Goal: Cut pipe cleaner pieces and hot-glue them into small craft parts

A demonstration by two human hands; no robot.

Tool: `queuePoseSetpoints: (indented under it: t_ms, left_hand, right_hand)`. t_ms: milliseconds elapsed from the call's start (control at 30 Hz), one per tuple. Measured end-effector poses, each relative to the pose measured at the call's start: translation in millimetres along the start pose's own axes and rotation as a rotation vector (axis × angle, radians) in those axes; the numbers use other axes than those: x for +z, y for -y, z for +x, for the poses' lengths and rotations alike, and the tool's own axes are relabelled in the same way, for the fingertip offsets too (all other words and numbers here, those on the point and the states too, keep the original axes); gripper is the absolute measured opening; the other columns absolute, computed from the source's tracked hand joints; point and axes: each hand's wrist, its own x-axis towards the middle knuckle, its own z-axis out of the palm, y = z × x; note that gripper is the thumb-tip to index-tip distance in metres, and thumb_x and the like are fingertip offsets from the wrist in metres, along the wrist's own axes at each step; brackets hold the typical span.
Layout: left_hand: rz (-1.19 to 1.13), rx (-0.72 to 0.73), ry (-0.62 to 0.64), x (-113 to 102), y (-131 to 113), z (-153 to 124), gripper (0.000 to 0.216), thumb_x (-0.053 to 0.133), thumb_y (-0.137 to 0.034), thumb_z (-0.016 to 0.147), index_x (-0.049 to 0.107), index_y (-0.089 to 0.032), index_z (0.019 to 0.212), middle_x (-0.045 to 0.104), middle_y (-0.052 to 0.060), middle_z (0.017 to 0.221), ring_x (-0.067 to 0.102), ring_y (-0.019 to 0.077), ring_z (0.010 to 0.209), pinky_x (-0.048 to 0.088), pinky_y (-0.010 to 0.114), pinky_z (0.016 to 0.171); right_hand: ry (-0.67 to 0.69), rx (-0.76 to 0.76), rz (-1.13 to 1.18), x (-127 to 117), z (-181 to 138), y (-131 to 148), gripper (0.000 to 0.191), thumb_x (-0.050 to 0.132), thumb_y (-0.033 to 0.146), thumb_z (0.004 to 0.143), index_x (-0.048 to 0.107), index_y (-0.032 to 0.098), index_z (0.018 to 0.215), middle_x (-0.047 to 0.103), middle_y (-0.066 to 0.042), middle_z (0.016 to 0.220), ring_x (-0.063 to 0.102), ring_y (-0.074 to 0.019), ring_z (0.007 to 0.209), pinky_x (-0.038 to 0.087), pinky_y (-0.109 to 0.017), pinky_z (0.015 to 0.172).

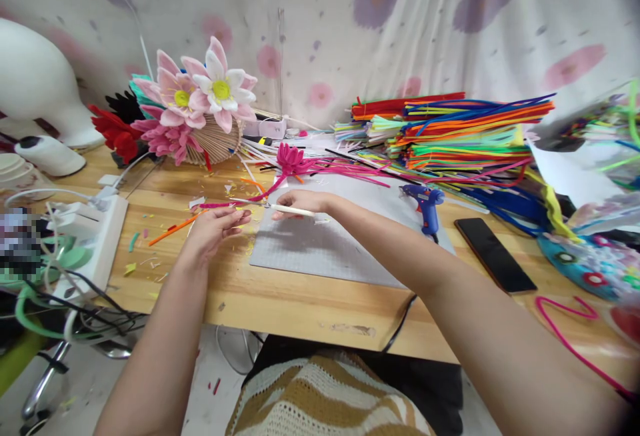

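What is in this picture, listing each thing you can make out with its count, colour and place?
table: 1, light wood, across the middle
patterned cloth: white with pink and purple, behind
dummy head: 1, white, back left
spool: 1, white with black, left
power strip: 1, white, left
scraps: many, mixed, table's left
large flowers: several, pink, white, red, back left
small flower: 1, dark pink, back centre
pipe cleaners: many, mixed, mostly back right
orange stick: 1, orange, left
board: 1, grey, centre
glue gun: 1, blue, board's right
phone: 1, black, right
tool: 1, white handle, centre
garment: brown and white, bottom
left hand: 1, bare, by a pink stem
right hand: 1, bare, holding the tool
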Motion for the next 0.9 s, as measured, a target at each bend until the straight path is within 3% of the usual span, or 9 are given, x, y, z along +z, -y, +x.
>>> queuePoseSetpoints:
  t_ms: [100, 300, 433, 633, 900]
  left_hand:
    - [0.010, 0.049, 0.009, 5, -1, -3, 0.026, 0.076, -0.024, 0.055, 0.065, -0.011, 0.074, 0.069, 0.013, 0.094, 0.066, 0.0198, 0.083, 0.050, 0.020, 0.058]
    - [-0.037, 0.121, 0.018, 22, -2, -8, 0.030, 0.078, -0.028, 0.050, 0.063, -0.012, 0.071, 0.070, 0.010, 0.084, 0.066, 0.0201, 0.079, 0.052, 0.026, 0.066]
    - [-0.100, 0.134, -0.009, 37, 1, -10, 0.030, 0.077, -0.025, 0.047, 0.060, -0.013, 0.069, 0.067, 0.004, 0.070, 0.067, 0.0209, 0.075, 0.051, 0.031, 0.071]
    - [-0.113, 0.214, 0.024, 47, 8, -8, 0.030, 0.078, -0.026, 0.046, 0.062, -0.014, 0.067, 0.067, 0.004, 0.067, 0.067, 0.0218, 0.072, 0.052, 0.032, 0.068]
    - [-0.070, 0.221, 0.040, 43, 10, -8, 0.030, 0.078, -0.030, 0.048, 0.065, -0.014, 0.069, 0.069, 0.007, 0.076, 0.066, 0.0233, 0.079, 0.052, 0.034, 0.073]
  right_hand:
    - [-0.063, -0.053, -0.128, -3, -8, 4, 0.047, 0.055, 0.062, 0.067, 0.048, 0.016, 0.070, 0.043, 0.004, 0.062, 0.038, -0.0079, 0.058, 0.028, -0.022, 0.056]
    - [-0.259, -0.016, -0.385, -5, -28, 4, 0.051, 0.052, 0.065, 0.068, 0.052, 0.016, 0.082, 0.051, 0.000, 0.074, 0.042, -0.0116, 0.065, 0.026, -0.022, 0.059]
    - [-0.330, -0.055, -0.507, 0, -40, 3, 0.055, 0.051, 0.067, 0.067, 0.053, 0.015, 0.084, 0.056, -0.003, 0.079, 0.044, -0.0127, 0.066, 0.025, -0.022, 0.059]
    - [-0.360, -0.028, -0.561, 6, -46, 5, 0.057, 0.049, 0.070, 0.067, 0.054, 0.017, 0.085, 0.060, -0.004, 0.082, 0.047, -0.0139, 0.067, 0.023, -0.022, 0.057]
    - [-0.360, 0.049, -0.580, 9, -45, 10, 0.053, 0.048, 0.067, 0.071, 0.056, 0.018, 0.088, 0.062, -0.005, 0.082, 0.050, -0.0150, 0.067, 0.021, -0.023, 0.057]
